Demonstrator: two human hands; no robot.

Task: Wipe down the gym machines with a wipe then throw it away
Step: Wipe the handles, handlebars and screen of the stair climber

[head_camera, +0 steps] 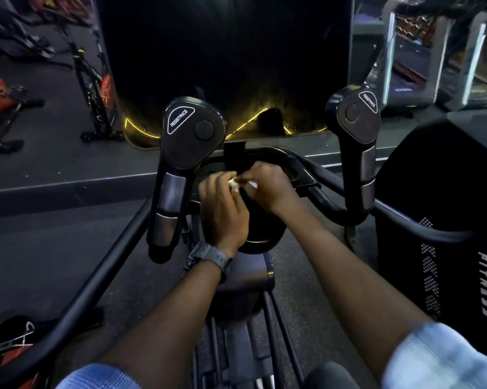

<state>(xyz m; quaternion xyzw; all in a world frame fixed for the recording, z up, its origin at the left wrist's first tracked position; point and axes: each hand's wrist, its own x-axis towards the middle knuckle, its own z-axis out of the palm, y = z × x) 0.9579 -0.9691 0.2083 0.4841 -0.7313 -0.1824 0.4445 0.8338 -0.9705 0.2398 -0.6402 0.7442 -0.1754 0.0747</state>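
Observation:
A small white wipe (234,183) is bunched up between both hands, above the centre of a black gym machine (267,228). My left hand (222,211), with a dark watch on its wrist, pinches the wipe's left end. My right hand (267,186) pinches its right end, where a white corner shows by the knuckles. Most of the wipe is hidden by the fingers. The machine's two handles rise on either side, the left handle (185,153) and the right handle (356,122), each with a pad marked RESISTANCE.
Curved black side bars (91,279) run out from the machine on both sides. A large dark panel (225,57) with a yellow light strip stands just behind. Exercise bikes (93,88) stand at the left, treadmills (422,60) at the back right, and a black FITNESS-marked block (447,220) at the right.

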